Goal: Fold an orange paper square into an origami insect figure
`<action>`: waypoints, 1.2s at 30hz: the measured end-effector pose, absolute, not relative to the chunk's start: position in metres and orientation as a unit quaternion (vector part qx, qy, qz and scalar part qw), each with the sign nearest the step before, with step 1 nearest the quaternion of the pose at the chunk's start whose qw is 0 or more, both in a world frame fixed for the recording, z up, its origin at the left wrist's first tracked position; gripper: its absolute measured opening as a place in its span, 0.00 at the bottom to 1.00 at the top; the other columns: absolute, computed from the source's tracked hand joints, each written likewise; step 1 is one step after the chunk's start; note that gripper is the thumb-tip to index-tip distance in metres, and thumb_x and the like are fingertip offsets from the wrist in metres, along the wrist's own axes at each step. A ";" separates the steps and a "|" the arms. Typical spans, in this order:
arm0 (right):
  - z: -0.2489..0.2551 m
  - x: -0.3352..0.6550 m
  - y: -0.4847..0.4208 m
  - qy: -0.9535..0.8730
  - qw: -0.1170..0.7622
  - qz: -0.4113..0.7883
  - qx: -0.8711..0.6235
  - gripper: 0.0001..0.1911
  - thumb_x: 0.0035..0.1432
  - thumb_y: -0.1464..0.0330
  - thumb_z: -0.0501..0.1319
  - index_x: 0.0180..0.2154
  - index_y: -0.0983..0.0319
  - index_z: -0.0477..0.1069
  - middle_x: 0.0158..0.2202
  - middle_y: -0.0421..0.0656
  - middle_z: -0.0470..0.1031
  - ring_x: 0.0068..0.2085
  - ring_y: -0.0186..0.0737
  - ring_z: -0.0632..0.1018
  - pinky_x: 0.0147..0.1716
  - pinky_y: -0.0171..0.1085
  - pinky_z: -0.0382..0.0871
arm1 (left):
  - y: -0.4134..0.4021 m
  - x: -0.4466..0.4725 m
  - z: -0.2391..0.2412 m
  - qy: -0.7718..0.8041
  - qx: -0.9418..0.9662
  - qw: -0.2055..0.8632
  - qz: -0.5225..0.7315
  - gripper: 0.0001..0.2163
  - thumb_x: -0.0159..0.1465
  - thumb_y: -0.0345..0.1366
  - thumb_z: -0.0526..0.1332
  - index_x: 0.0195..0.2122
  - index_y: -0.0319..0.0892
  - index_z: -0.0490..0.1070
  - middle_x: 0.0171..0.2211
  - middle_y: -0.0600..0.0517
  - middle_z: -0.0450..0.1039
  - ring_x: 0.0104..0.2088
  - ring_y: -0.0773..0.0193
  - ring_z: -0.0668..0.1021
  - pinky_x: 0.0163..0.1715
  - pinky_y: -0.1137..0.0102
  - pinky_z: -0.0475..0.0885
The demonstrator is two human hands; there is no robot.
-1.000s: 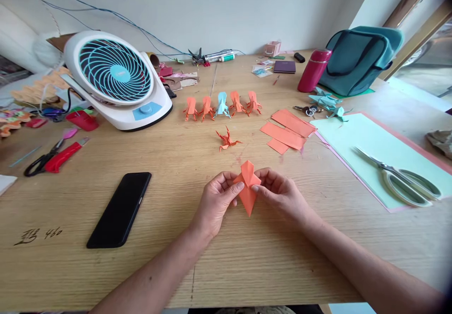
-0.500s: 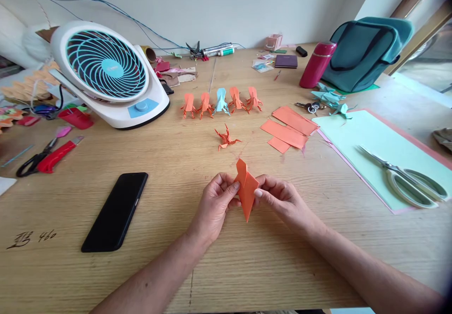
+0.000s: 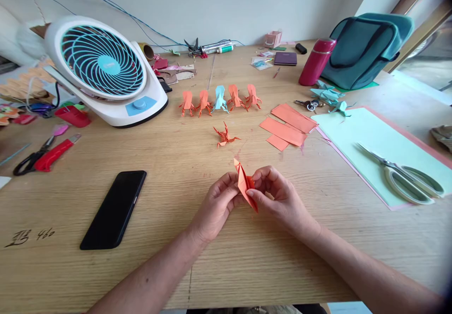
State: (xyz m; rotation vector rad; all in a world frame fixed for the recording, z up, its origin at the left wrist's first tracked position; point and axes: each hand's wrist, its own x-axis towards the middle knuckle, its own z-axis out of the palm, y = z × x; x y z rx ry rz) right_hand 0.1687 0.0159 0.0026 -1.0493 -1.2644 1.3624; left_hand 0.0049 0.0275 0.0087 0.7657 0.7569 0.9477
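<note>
Between my hands is a folded piece of orange paper [image 3: 244, 185], tilted and seen nearly edge-on, with its layers parted on the right side. My left hand [image 3: 218, 205] pinches its left side between thumb and fingers. On the other side, my right hand [image 3: 279, 196] grips the right flap, thumb in front. Just beyond the hands lies a spiky orange origami piece [image 3: 226, 137]. Behind that stands a row of several folded paper figures [image 3: 204, 103], orange except for one light blue figure [image 3: 220, 99]. Some fingertips are hidden behind the paper.
Orange paper strips [image 3: 285, 132] lie right of centre. Scissors [image 3: 406, 175] rest on pale green sheets [image 3: 356, 125] at right. A black phone [image 3: 113, 210] lies at left, below a red cutter [image 3: 56, 154] and a fan [image 3: 106, 69]. A pink bottle [image 3: 317, 62] stands by a teal bag [image 3: 360, 52].
The orange paper has been turned from showing its broad face to nearly edge-on, its layers now visible. My right hand has shifted slightly left and closer around it.
</note>
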 end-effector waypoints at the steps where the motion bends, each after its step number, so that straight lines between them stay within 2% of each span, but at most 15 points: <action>1: 0.003 0.169 0.016 -0.525 0.485 0.540 -0.444 0.11 0.60 0.63 0.68 0.38 0.57 0.67 0.31 0.37 0.68 0.29 0.33 0.68 0.27 0.34 0.65 | 0.027 0.005 0.009 0.338 0.350 0.757 0.437 0.09 0.63 0.40 0.67 0.40 0.40 0.76 0.40 0.49 0.78 0.41 0.63 0.78 0.43 0.71 0.74; 4: 0.001 0.171 0.016 -0.552 0.484 0.484 -0.475 0.11 0.60 0.64 0.67 0.39 0.57 0.66 0.33 0.37 0.68 0.29 0.33 0.67 0.27 0.35 0.65 | 0.028 0.003 0.009 0.298 0.371 0.761 0.441 0.14 0.67 0.47 0.63 0.43 0.41 0.75 0.44 0.47 0.77 0.44 0.60 0.78 0.44 0.68 0.75; 6: 0.000 0.172 0.016 -0.567 0.483 0.464 -0.480 0.10 0.60 0.64 0.67 0.39 0.57 0.66 0.34 0.38 0.68 0.30 0.34 0.68 0.29 0.35 0.67 | 0.028 0.003 0.009 0.291 0.390 0.757 0.436 0.17 0.66 0.50 0.65 0.44 0.41 0.73 0.45 0.45 0.77 0.46 0.58 0.78 0.45 0.67 0.75; 10: -0.003 0.174 0.015 -0.591 0.480 0.453 -0.463 0.08 0.63 0.65 0.63 0.39 0.57 0.65 0.34 0.38 0.68 0.30 0.34 0.69 0.31 0.36 0.67 | 0.027 0.003 0.006 0.332 0.422 0.723 0.436 0.14 0.62 0.42 0.69 0.43 0.42 0.70 0.43 0.47 0.77 0.46 0.59 0.78 0.49 0.65 0.73; 15: -0.004 0.175 0.018 -0.600 0.489 0.409 -0.483 0.04 0.65 0.65 0.60 0.40 0.57 0.65 0.32 0.39 0.67 0.30 0.35 0.68 0.29 0.36 0.65 | 0.027 0.005 0.004 0.364 0.431 0.690 0.453 0.09 0.63 0.38 0.67 0.41 0.42 0.71 0.43 0.48 0.76 0.47 0.59 0.77 0.51 0.65 0.71; 19: -0.006 0.177 0.019 -0.613 0.480 0.386 -0.495 0.05 0.66 0.67 0.58 0.44 0.56 0.68 0.35 0.41 0.70 0.33 0.37 0.70 0.31 0.37 0.66 | 0.027 0.006 0.004 0.387 0.424 0.671 0.470 0.11 0.61 0.36 0.66 0.44 0.42 0.71 0.44 0.49 0.76 0.47 0.59 0.77 0.51 0.65 0.72; 24: -0.005 0.178 0.020 -0.597 0.461 0.445 -0.481 0.07 0.66 0.64 0.59 0.44 0.57 0.73 0.40 0.44 0.76 0.38 0.39 0.75 0.37 0.39 0.70 | 0.030 0.004 0.003 0.421 0.434 0.644 0.469 0.16 0.59 0.31 0.65 0.49 0.43 0.66 0.43 0.51 0.74 0.41 0.64 0.77 0.44 0.69 0.73; 28: 0.000 0.179 0.021 -0.548 0.466 0.516 -0.465 0.11 0.65 0.59 0.61 0.43 0.58 0.75 0.42 0.44 0.79 0.42 0.41 0.78 0.42 0.39 0.73 | 0.033 0.002 0.003 0.422 0.454 0.623 0.477 0.27 0.59 0.29 0.63 0.60 0.46 0.60 0.43 0.51 0.73 0.42 0.64 0.77 0.45 0.69 0.73; 31: 0.002 0.180 0.023 -0.524 0.465 0.547 -0.459 0.13 0.63 0.57 0.62 0.43 0.58 0.75 0.41 0.44 0.79 0.41 0.41 0.79 0.42 0.39 0.74 | 0.033 0.001 0.003 0.445 0.496 0.577 0.473 0.33 0.59 0.28 0.63 0.65 0.49 0.55 0.50 0.48 0.70 0.42 0.63 0.77 0.44 0.68 0.75; 33: 0.003 0.181 0.024 -0.515 0.456 0.564 -0.457 0.14 0.63 0.56 0.63 0.43 0.58 0.75 0.40 0.44 0.80 0.40 0.40 0.79 0.41 0.39 0.74 | 0.033 -0.001 0.002 0.452 0.550 0.519 0.472 0.34 0.59 0.27 0.62 0.66 0.51 0.56 0.56 0.46 0.66 0.45 0.61 0.77 0.45 0.66 0.75; 36: 0.003 0.181 0.024 -0.521 0.444 0.572 -0.452 0.14 0.62 0.56 0.63 0.42 0.58 0.76 0.38 0.43 0.80 0.38 0.40 0.79 0.39 0.39 0.74 | 0.035 -0.005 0.002 0.444 0.676 0.363 0.463 0.26 0.59 0.23 0.61 0.58 0.49 0.68 0.58 0.45 0.65 0.56 0.54 0.73 0.54 0.61 0.72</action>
